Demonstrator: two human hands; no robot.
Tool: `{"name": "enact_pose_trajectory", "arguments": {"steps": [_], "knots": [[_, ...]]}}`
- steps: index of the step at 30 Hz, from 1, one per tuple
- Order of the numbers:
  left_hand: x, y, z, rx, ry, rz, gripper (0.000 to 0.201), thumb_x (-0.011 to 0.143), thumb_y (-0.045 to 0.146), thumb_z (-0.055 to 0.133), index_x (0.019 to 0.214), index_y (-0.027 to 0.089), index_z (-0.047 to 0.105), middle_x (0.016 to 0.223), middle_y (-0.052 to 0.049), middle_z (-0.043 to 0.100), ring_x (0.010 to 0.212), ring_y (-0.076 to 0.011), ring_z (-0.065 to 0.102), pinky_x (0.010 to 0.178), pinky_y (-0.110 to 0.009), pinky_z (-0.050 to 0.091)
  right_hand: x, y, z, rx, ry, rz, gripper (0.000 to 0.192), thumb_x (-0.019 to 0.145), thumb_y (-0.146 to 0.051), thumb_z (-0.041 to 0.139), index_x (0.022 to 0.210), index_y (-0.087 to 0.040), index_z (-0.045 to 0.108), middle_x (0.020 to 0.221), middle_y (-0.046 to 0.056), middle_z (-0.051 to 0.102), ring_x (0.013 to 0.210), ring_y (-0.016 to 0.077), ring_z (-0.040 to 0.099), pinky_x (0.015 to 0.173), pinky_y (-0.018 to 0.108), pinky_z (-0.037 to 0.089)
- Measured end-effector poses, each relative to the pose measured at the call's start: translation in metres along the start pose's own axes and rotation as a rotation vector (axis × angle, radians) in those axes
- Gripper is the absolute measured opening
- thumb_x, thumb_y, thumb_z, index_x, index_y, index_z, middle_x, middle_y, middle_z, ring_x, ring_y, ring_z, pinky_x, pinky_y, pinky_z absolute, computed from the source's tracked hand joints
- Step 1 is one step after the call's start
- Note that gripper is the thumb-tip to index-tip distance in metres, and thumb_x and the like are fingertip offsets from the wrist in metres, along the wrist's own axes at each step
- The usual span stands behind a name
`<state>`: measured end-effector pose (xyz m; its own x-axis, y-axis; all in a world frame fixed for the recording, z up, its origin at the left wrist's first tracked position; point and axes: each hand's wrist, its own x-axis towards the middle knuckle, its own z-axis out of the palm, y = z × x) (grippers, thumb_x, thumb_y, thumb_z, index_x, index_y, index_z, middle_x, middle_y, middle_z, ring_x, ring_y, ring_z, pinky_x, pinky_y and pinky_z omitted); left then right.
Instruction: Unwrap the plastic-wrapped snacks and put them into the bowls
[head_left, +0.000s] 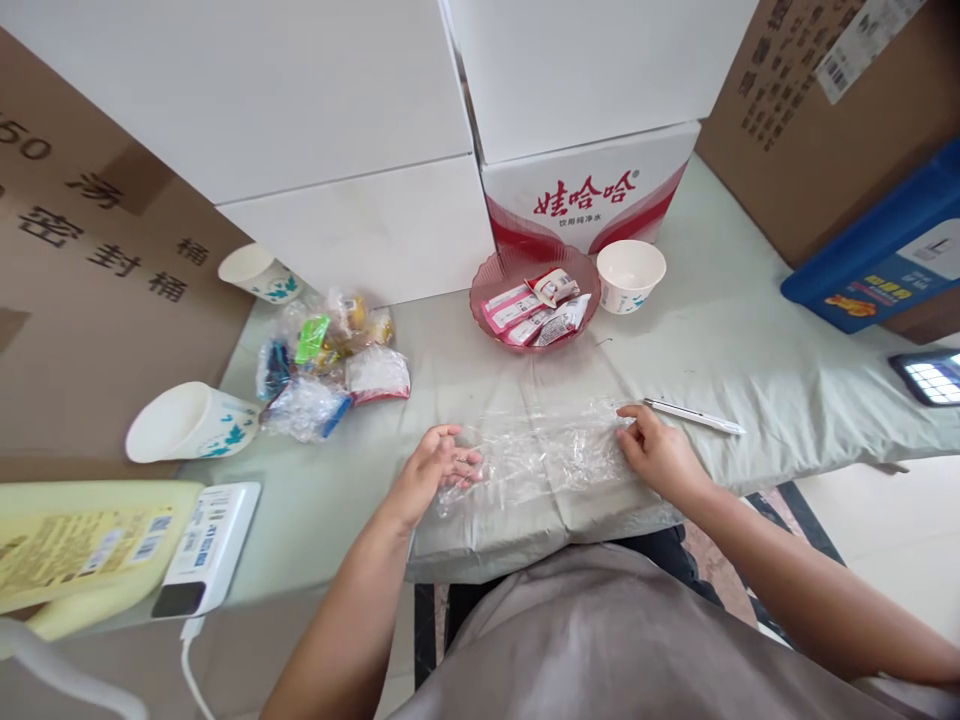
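Note:
A crinkled clear plastic bag [547, 455] lies flat on the pale green cloth [750, 340] near the table's front edge. My left hand [435, 470] pinches the bag's left end. My right hand [656, 450] grips its right end, so the bag is stretched between both hands. Just right of my right hand lies a white pen [694, 416]. Behind the bag stands a pink glass dish [495, 275] with several small red-and-white sachets [536, 305] in it.
A white paper bowl [630, 272] sits right of the dish. A pile of wrapped snacks [330, 365] and two paper cups [187, 420] [259, 272] lie at left. White and brown cartons line the back. A phone [930, 378] lies at far right, a white device [206, 545] at left.

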<state>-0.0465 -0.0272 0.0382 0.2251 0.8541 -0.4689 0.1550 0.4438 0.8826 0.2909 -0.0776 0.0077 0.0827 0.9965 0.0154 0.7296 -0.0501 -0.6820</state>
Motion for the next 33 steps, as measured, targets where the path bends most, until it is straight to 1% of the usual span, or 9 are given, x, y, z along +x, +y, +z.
{"name": "enact_pose_trajectory", "arguments": {"steps": [2, 4, 7, 12, 17, 19, 22, 26, 33], "knots": [[-0.002, -0.002, 0.0, 0.0, -0.04, 0.018, 0.083, 0.066, 0.067, 0.072, 0.123, 0.019, 0.036, 0.092, -0.009, 0.07, 0.074, -0.0212, 0.07, 0.062, -0.031, 0.052, -0.003, 0.001, -0.001, -0.045, 0.025, -0.065, 0.03, 0.088, -0.029, 0.048, 0.116, -0.019, 0.054, 0.07, 0.0, 0.068, 0.06, 0.0186, 0.065, 0.057, 0.03, 0.049], [-0.006, -0.004, -0.001, 0.063, -0.062, 0.052, 0.087, 0.062, 0.05, 0.081, 0.129, 0.02, 0.035, 0.09, -0.005, 0.068, 0.076, -0.0185, 0.068, 0.065, -0.029, 0.051, -0.006, 0.001, -0.003, -0.053, 0.047, -0.13, 0.033, 0.089, -0.027, 0.047, 0.12, -0.019, 0.052, 0.077, 0.001, 0.07, 0.063, 0.0185, 0.066, 0.058, 0.031, 0.051], [-0.009, -0.004, 0.0, 0.203, -0.049, 0.103, 0.071, 0.066, 0.032, 0.078, 0.126, 0.019, 0.043, 0.075, 0.003, 0.063, 0.067, -0.0122, 0.061, 0.063, -0.024, 0.047, -0.011, -0.001, -0.005, -0.057, 0.066, -0.242, 0.03, 0.091, -0.022, 0.042, 0.119, -0.021, 0.054, 0.091, 0.005, 0.07, 0.077, 0.0191, 0.069, 0.067, 0.032, 0.054], [-0.004, 0.007, 0.003, 0.334, 0.041, 0.263, 0.044, 0.076, 0.031, 0.066, 0.116, 0.018, 0.054, 0.074, 0.003, 0.06, 0.069, -0.012, 0.058, 0.066, -0.025, 0.047, -0.014, -0.007, -0.012, -0.024, 0.023, -0.325, 0.035, 0.091, -0.016, 0.04, 0.121, -0.021, 0.055, 0.095, 0.006, 0.07, 0.083, 0.019, 0.068, 0.073, 0.033, 0.057], [0.014, 0.008, 0.009, 0.532, 0.087, 0.348, 0.035, 0.081, 0.03, 0.058, 0.114, 0.02, 0.057, 0.08, 0.001, 0.063, 0.074, -0.0137, 0.062, 0.073, -0.027, 0.05, -0.01, -0.01, -0.012, 0.022, -0.054, -0.363, 0.034, 0.093, -0.03, 0.049, 0.125, -0.025, 0.059, 0.114, 0.009, 0.068, 0.103, 0.0231, 0.065, 0.072, 0.034, 0.059], [0.022, 0.007, 0.01, 0.6, 0.085, 0.374, 0.034, 0.082, 0.029, 0.056, 0.114, 0.021, 0.058, 0.083, 0.0, 0.065, 0.076, -0.0145, 0.063, 0.075, -0.028, 0.051, -0.009, -0.01, -0.009, 0.036, -0.035, -0.375, 0.031, 0.094, -0.033, 0.05, 0.122, -0.025, 0.061, 0.116, 0.01, 0.067, 0.107, 0.0238, 0.064, 0.073, 0.034, 0.059], [0.03, 0.005, 0.01, 0.684, 0.128, 0.417, 0.03, 0.082, 0.028, 0.055, 0.11, 0.022, 0.061, 0.087, -0.001, 0.068, 0.079, -0.016, 0.065, 0.078, -0.03, 0.053, -0.011, -0.007, -0.004, 0.022, 0.084, -0.378, 0.029, 0.095, -0.028, 0.048, 0.119, -0.023, 0.062, 0.113, 0.011, 0.066, 0.098, 0.0219, 0.066, 0.073, 0.034, 0.06], [0.037, 0.004, 0.01, 0.737, 0.171, 0.449, 0.021, 0.082, 0.027, 0.055, 0.1, 0.021, 0.064, 0.088, -0.002, 0.07, 0.08, -0.0166, 0.066, 0.079, -0.03, 0.054, -0.018, 0.001, -0.003, -0.088, 0.206, -0.432, 0.033, 0.093, -0.015, 0.043, 0.121, -0.021, 0.059, 0.112, 0.012, 0.064, 0.103, 0.0232, 0.064, 0.081, 0.038, 0.059], [0.049, 0.009, 0.022, 0.812, 0.118, 0.494, 0.015, 0.083, 0.02, 0.051, 0.095, 0.021, 0.062, 0.087, -0.002, 0.07, 0.078, -0.0157, 0.065, 0.077, -0.029, 0.052, -0.022, 0.007, -0.001, -0.342, 0.103, -0.414, 0.048, 0.084, -0.008, 0.041, 0.129, -0.017, 0.054, 0.122, 0.014, 0.06, 0.11, 0.0261, 0.062, 0.088, 0.041, 0.057]]}}
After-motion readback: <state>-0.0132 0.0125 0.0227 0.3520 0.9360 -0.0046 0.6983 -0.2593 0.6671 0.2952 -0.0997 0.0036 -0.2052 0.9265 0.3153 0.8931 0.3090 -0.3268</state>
